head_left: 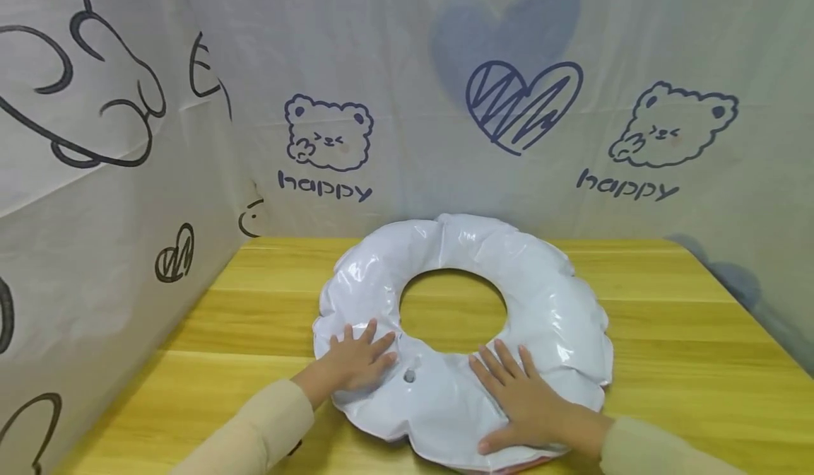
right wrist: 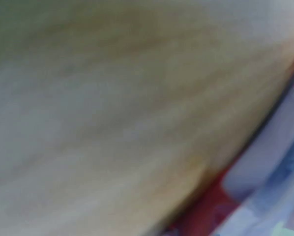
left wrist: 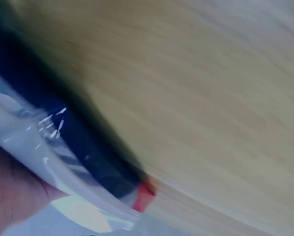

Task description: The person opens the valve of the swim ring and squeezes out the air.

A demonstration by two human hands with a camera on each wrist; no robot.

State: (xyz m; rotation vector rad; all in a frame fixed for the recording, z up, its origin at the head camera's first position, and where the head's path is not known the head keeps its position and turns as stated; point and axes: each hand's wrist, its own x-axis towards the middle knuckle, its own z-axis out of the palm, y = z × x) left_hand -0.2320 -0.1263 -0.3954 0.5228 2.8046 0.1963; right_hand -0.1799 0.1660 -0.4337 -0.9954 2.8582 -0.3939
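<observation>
A white inflatable swim ring (head_left: 553,298) lies flat on the wooden table, plump with air and wrinkled along its seams. On its front left part rests my left hand (head_left: 359,362), fingers spread. My right hand (head_left: 531,404) presses on the front right part, its fingers straight and thumb apart. Between the hands a small clear valve (head_left: 410,374) stands up from the white surface. The left wrist view catches part of the left hand (left wrist: 14,191) against the ring, whose underside shows dark blue and red. In the blurred right wrist view the ring's edge (right wrist: 211,206) is red and white.
The yellow wood-grain table (head_left: 254,319) extends around the ring and shows through its hole. A pale cloth (head_left: 394,37) printed with bears and hearts hangs behind the table and along its left side.
</observation>
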